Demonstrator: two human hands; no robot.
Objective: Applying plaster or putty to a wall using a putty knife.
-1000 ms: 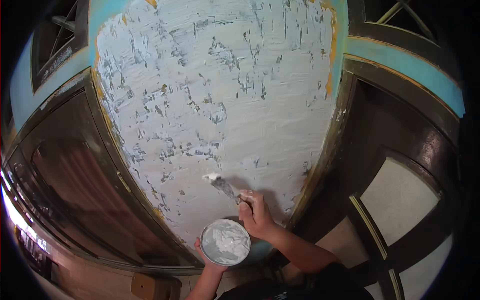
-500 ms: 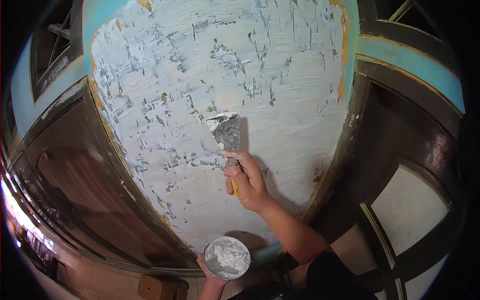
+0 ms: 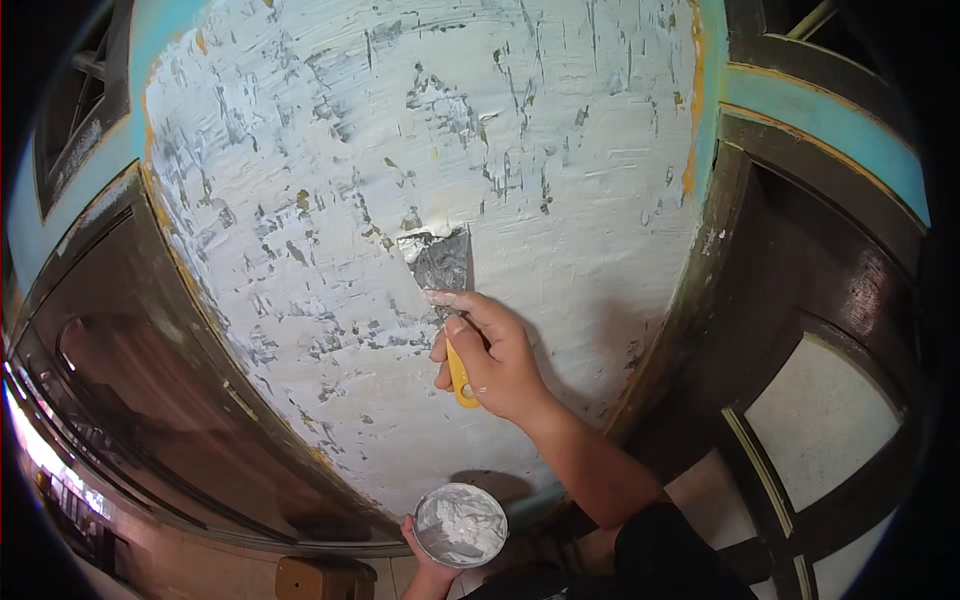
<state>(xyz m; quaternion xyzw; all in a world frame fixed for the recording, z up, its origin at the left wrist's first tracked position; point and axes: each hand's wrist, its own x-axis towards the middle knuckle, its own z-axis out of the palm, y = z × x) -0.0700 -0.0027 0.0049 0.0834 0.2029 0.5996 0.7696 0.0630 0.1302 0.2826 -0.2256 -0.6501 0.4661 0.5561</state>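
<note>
My right hand (image 3: 488, 352) grips a putty knife (image 3: 440, 264) by its yellow handle, with the index finger laid along the metal blade. White putty sits along the blade's top edge, which is at the wall surface. The wall (image 3: 590, 250) is coated in whitish putty, with grey and dark patches showing through mainly on its left and upper parts. Low in the picture, my left hand (image 3: 428, 562) holds a round tub (image 3: 461, 525) from its left side and below. Inside the tub lies a heap of white putty.
Dark wooden doors (image 3: 130, 370) flank the wall at left, with brown panelled woodwork (image 3: 770, 280) at right. Turquoise and orange edging (image 3: 708, 110) borders the coated area. A brown stool (image 3: 325, 578) stands on the tiled floor (image 3: 200, 565) at lower left.
The putty knife has shifted slightly left, and more of its yellow handle now shows. The view has turned a little. The tub stays in my left hand.
</note>
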